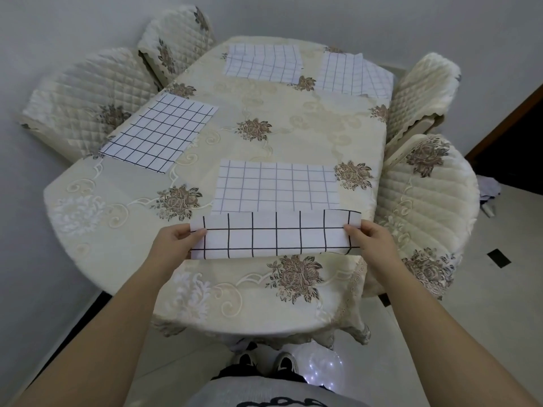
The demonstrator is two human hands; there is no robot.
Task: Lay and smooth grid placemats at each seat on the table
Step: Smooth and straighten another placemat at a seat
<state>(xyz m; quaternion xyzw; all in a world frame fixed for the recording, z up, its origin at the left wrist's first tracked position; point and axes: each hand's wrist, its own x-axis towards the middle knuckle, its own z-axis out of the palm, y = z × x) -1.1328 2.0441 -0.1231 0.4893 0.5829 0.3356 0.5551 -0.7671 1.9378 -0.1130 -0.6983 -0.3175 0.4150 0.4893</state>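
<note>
Floral tablecloth (264, 124); white black-grid placemat (276, 237), ends pinched in fingers (197, 232) of left hand (173, 245), right hand (373, 242).

You face an oval bench (97, 207) draped in a cream cloth (264, 292) embroidered with brown flowers. Two cream quilted chairs (82, 92) stand along its left edge, two matching chairs (426, 195) along its right. Plain pale grey walls (73, 22) close in behind and at left. Pale floor tiles (484, 324) run beneath, with a dark wooden door frame (505, 124) at far right.
</note>
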